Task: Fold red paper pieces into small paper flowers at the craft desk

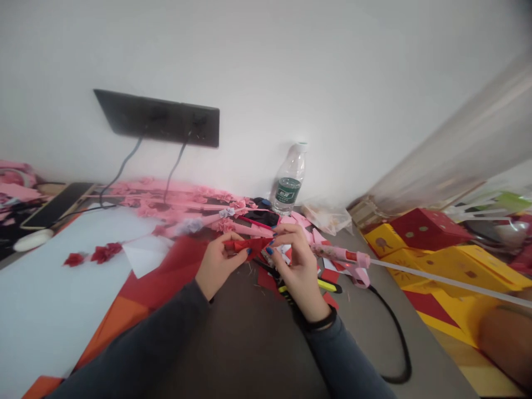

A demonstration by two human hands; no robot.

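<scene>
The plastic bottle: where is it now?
In the head view, the bottle stands just right of centre, near the wall, beyond the right hand.

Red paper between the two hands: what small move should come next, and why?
Perhaps the right hand should pinch a fold at its end of the red paper while the left hand steadies the other. Both hands' fingers are on it, and the pink glue gun is in neither hand, so shaping seems likelier than gluing.
</scene>
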